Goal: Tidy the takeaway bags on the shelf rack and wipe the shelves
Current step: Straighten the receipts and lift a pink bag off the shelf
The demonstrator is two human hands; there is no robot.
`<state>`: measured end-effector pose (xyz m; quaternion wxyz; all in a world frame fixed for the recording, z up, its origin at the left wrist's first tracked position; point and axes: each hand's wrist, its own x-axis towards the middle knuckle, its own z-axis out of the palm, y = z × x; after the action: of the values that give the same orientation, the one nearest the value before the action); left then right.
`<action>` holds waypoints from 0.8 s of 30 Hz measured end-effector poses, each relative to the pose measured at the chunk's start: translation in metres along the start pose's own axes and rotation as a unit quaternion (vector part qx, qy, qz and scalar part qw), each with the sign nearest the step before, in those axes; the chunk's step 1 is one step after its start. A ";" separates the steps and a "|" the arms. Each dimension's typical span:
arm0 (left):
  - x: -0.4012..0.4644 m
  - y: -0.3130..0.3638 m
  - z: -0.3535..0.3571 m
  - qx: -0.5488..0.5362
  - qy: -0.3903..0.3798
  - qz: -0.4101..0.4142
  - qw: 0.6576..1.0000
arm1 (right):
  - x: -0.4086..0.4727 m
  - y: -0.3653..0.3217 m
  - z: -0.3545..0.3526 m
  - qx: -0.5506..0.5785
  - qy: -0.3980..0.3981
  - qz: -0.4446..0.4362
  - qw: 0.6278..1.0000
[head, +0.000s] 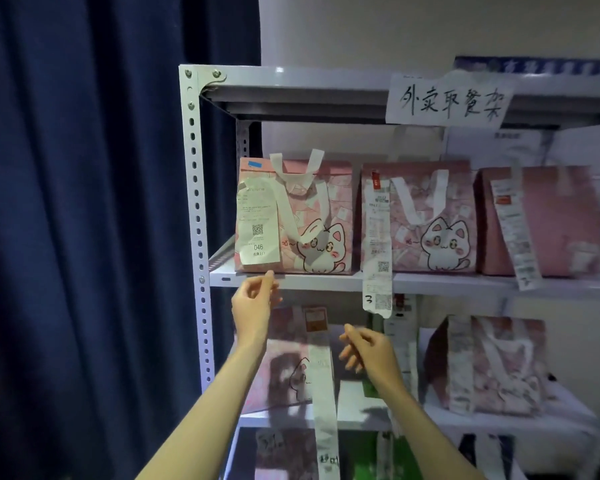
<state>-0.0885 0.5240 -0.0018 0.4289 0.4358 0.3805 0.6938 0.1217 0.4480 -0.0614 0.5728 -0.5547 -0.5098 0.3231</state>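
Observation:
Three pink takeaway bags stand in a row on the upper shelf (312, 281) of a white metal rack. The left bag (321, 216) shows a cat drawing and a receipt numbered 046; the middle bag (430, 220) has a long receipt hanging past the shelf edge; the right bag (561, 220) is plain pink. My left hand (253, 303) is raised just below the left bag, fingertips at the shelf's front edge, holding nothing. My right hand (368, 348) hovers lower, fingers loosely curled and empty, in front of the second shelf's bags (291, 362).
A dark blue curtain (84, 220) hangs left of the rack post (196, 202). A handwritten paper sign (447, 100) is taped to the top shelf. More pink bags (492, 365) with long receipts sit on the second shelf; green and dark bags (406, 455) fill the shelf below.

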 end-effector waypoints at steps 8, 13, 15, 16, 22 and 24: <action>-0.052 -0.034 0.021 0.099 -0.151 -0.028 0.983 | 0.003 -0.008 -0.050 0.140 0.096 0.078 0.982; -0.074 -0.034 0.048 0.112 -0.209 -0.071 0.969 | 0.007 -0.029 -0.053 0.066 0.085 0.048 0.993; -0.080 -0.034 0.062 0.130 -0.227 -0.097 0.960 | 0.007 -0.030 -0.055 0.031 0.081 0.038 0.995; -0.084 -0.034 0.069 0.138 -0.233 -0.108 0.956 | 0.007 -0.029 -0.058 0.020 0.074 0.032 0.997; -0.106 -0.037 0.115 0.130 -0.225 -0.121 0.958 | 0.009 -0.019 -0.089 0.011 0.022 0.006 1.000; -0.113 -0.042 0.134 0.102 -0.192 -0.113 0.970 | 0.013 -0.014 -0.105 0.032 0.006 -0.004 0.999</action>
<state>0.0756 0.4539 -0.0273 0.5227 0.5563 0.4070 0.5018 0.2219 0.4255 -0.0308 0.5944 -0.5359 -0.4977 0.3342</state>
